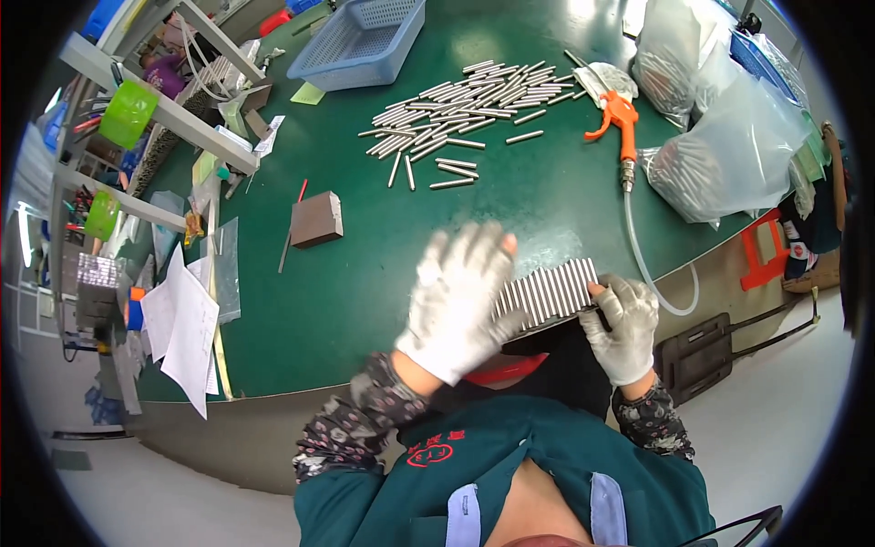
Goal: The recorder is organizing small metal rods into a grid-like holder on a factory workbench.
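My left hand [460, 296], in a white glove, lies flat with spread fingers over the left end of a row of metal rods [551, 289] lined up side by side at the table's near edge. My right hand [624, 324], also gloved, grips the right end of that row from below. The rods rest on a dark tray whose edge shows beneath them. Farther back on the green table [365, 273] lies a loose pile of the same metal rods [465, 105].
An orange air blow gun [618, 118] with a clear hose lies at the right. Clear bags of rods [729, 159] sit at the far right. A blue basket [360, 41] stands at the back, a brown block [316, 219] at the left, papers [187, 328] beyond it.
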`<action>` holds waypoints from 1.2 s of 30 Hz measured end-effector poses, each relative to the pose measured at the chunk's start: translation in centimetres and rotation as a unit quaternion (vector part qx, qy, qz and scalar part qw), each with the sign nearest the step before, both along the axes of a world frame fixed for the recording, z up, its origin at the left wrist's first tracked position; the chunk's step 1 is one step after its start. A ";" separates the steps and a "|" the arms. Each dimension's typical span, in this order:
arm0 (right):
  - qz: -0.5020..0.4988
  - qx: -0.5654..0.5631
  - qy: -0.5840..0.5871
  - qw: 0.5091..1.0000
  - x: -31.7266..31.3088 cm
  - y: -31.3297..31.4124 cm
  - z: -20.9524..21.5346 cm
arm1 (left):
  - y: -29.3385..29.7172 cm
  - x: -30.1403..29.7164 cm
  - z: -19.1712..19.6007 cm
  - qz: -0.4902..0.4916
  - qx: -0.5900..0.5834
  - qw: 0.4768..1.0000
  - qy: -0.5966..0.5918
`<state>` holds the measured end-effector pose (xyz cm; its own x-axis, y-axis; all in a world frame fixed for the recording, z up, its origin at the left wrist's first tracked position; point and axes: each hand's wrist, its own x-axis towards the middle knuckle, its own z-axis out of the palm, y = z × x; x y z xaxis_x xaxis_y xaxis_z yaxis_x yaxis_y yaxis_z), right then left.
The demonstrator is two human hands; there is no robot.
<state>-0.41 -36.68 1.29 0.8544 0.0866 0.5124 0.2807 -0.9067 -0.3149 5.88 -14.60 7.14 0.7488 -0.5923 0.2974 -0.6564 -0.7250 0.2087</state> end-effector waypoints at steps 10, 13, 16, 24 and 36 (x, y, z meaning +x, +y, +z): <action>-0.001 0.001 0.004 1.000 0.2 0.0 -0.2 | 3.9 15.3 -2.4 -0.003 0.059 0.996 -0.060; 0.003 0.001 0.011 1.000 0.2 -0.1 -0.2 | 3.3 15.6 -3.2 0.000 0.074 0.997 -0.007; 0.003 0.002 0.013 1.000 0.2 -0.1 -0.3 | 3.1 13.5 -2.5 0.049 0.107 0.993 0.027; -0.001 0.007 0.003 1.000 0.3 0.0 -0.3 | 7.7 5.4 -1.6 0.175 0.106 0.976 0.076; -0.008 -0.023 -0.012 1.000 0.2 0.2 -0.9 | 10.4 -3.8 -2.2 0.312 0.011 0.937 0.157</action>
<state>-0.25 -36.51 0.40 0.8431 0.0975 0.5289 0.2736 -0.9244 -0.2657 2.06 -4.22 4.97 0.9999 -0.0135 -0.0021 -0.0123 -0.9536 0.3007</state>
